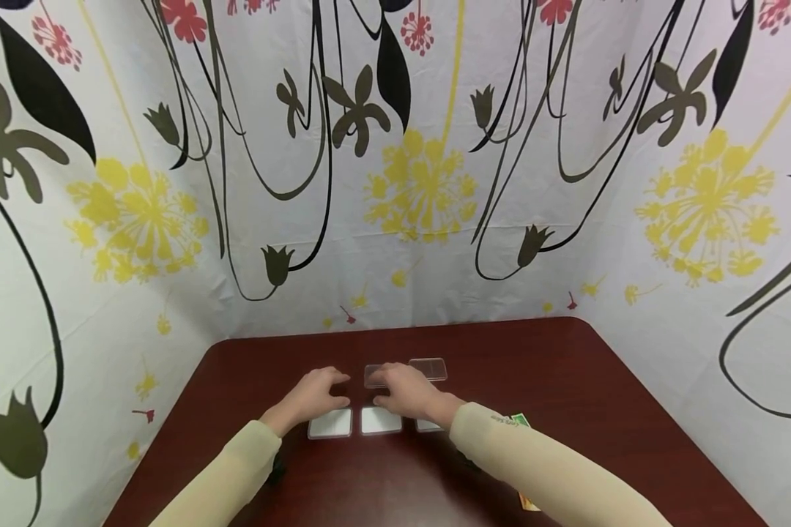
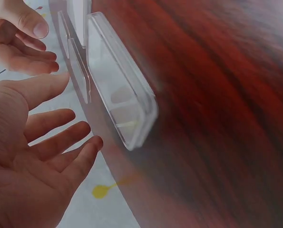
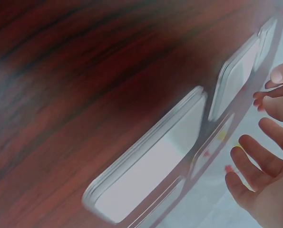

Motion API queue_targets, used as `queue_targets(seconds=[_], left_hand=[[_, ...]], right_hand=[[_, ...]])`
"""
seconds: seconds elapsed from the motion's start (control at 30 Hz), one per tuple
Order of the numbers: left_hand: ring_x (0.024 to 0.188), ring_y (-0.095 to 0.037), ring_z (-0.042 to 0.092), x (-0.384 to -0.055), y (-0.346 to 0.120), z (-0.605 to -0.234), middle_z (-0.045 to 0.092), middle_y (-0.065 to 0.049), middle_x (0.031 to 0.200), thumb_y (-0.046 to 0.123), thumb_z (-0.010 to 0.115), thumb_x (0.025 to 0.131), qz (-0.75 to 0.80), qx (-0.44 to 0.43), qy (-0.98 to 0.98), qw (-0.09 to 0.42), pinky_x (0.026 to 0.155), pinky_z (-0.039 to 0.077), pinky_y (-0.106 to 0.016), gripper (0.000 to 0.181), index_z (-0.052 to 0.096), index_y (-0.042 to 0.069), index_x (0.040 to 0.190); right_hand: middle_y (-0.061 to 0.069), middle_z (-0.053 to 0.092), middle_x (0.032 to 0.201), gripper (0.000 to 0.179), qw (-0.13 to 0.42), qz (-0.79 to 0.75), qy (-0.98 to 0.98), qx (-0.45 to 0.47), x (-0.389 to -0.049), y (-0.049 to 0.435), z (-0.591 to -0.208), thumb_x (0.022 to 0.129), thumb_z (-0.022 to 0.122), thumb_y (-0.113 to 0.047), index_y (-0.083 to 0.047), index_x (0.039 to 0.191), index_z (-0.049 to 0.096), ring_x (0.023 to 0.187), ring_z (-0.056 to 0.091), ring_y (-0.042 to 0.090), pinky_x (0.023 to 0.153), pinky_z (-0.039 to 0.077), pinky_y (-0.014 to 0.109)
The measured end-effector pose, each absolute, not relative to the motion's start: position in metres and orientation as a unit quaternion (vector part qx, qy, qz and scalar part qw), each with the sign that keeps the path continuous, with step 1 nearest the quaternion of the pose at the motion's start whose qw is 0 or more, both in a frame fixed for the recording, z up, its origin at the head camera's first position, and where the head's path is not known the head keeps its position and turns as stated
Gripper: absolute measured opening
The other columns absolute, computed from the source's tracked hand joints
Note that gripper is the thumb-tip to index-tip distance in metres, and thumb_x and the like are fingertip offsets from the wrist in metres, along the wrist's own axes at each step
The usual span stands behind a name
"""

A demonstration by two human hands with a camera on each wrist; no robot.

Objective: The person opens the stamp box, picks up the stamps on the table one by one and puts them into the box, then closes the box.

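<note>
Three shallow clear plastic cases, white inside, lie in a row in the head view: the left case (image 1: 330, 424), the middle case (image 1: 381, 421) and the right case (image 1: 428, 425), partly behind the right wrist. Beyond them lie two flat clear lids, a left lid (image 1: 372, 380) and a right lid (image 1: 431, 367). My left hand (image 1: 312, 396) hovers just behind the left case, fingers spread and loosely bent, holding nothing. Above the middle case, my right hand (image 1: 405, 389) overlaps the left lid, its fingers (image 3: 248, 171) apart and nothing between them.
A dark red wooden table (image 1: 567, 395) carries everything. Beside the right sleeve show a green printed piece (image 1: 521, 419) and an orange one (image 1: 529, 503), mostly hidden. Something dark (image 1: 277, 471) peeks out by the left sleeve. Flower-patterned cloth (image 1: 382, 285) surrounds the table.
</note>
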State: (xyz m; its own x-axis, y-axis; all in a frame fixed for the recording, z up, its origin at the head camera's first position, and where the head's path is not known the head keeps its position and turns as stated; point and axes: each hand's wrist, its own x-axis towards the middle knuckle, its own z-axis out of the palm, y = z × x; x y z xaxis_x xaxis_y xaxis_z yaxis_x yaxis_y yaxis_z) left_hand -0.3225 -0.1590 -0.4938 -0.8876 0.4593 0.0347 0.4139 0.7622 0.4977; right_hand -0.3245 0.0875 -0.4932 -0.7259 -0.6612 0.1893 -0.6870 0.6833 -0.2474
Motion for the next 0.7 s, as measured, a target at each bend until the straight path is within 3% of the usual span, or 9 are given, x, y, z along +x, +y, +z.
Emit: queue_targets(seconds=[0.27, 0.7], left_hand=[[0.112, -0.032, 0.062, -0.309, -0.179, -0.499, 0.064, -0.011, 0.123, 0.022, 0.073, 0.094, 0.253, 0.241, 0.937, 0.009, 0.087, 0.053, -0.048, 0.043, 0.066, 0.002, 0.131], [0.112, -0.027, 0.062, -0.293, -0.195, -0.505, 0.066, -0.007, 0.120, 0.022, 0.072, 0.094, 0.236, 0.271, 0.933, 0.016, 0.090, 0.053, -0.047, 0.037, 0.069, 0.004, 0.126]], right_hand=[[-0.007, 0.068, 0.113, 0.029, 0.059, 0.153, -0.898, 0.408, -0.313, 0.063, -0.497, 0.091, 0.075, -0.029, -0.020, 0.119, 0.073, 0.102, 0.063, 0.010, 0.083, 0.053, 0.031], [-0.010, 0.067, 0.114, 0.037, 0.068, 0.095, -0.898, 0.423, -0.295, 0.040, -0.502, 0.088, 0.075, -0.046, -0.027, 0.119, 0.073, 0.105, 0.062, 0.013, 0.088, 0.050, 0.044]])
